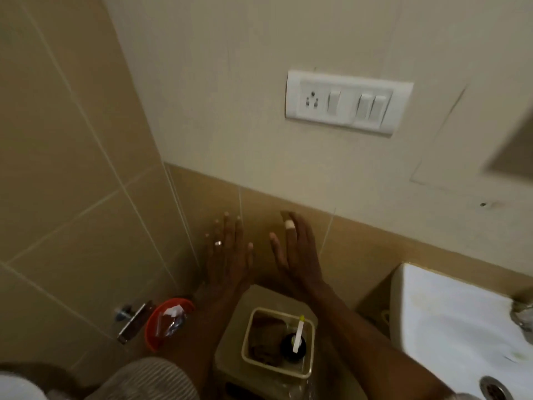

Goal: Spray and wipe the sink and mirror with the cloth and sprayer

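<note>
So both hands up front, flat, fingers straight, holding nothing: left hand, right hand, slightly apart. Gear sits below in tub on stool: cloth wadded on left side, sprayer on right. Sink just right of stool, mirror corner at far right. Cloth looks soft, light, floppy; pinch top fold anywhere. Sprayer likely stiff plastic, maybe slick; grab round neck. It stands upright, long axis vertical, nozzle pointing away toward wall, I think.
</note>
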The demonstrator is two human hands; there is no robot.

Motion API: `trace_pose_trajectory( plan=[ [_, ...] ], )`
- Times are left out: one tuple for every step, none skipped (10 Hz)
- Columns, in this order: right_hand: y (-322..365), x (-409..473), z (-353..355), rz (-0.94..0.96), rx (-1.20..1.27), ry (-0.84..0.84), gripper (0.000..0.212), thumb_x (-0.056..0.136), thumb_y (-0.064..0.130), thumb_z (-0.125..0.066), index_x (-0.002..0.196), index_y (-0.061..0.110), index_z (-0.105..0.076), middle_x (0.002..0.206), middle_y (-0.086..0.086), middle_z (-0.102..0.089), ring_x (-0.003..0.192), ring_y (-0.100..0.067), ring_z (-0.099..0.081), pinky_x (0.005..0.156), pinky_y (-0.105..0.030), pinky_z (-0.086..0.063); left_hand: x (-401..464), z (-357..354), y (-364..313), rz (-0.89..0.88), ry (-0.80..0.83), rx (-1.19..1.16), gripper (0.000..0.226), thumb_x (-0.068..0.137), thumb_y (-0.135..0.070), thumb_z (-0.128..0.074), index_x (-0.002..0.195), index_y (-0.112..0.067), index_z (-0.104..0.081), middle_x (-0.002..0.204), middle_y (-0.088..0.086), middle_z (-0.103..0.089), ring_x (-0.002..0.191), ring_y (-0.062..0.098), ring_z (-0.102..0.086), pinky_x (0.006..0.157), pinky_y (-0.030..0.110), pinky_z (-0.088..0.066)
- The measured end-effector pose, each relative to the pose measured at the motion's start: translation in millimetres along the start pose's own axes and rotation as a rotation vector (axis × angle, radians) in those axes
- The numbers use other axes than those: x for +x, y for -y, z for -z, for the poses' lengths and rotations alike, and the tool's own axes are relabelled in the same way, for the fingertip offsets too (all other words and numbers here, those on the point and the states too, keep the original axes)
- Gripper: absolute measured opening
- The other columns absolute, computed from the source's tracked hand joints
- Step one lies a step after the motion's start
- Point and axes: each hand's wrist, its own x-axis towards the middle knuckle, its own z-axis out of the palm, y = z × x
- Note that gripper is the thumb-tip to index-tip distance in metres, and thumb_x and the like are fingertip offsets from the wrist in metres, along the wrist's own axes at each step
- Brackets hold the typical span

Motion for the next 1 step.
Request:
trace_pose_trajectory(
  plan=[
    [40.0,48.1,43.4,0.041,0.022,-0.030,0.067,0.104,0.042,-0.049,0.155,0.000,-0.045,0.157,-0.024,-0.048,0.148,-0.040,-0.042,0.120,-0.057,-0.039,24.1,63.8,-14.0,-0.026,-0.048,0.012,0.070,0.096,-0.043,-0.031,0.159,-0.013,-0.024,0.167,0.014,-0.018,0.153,0.037,-0.020,0.119,0.058,-0.021]
  ],
)
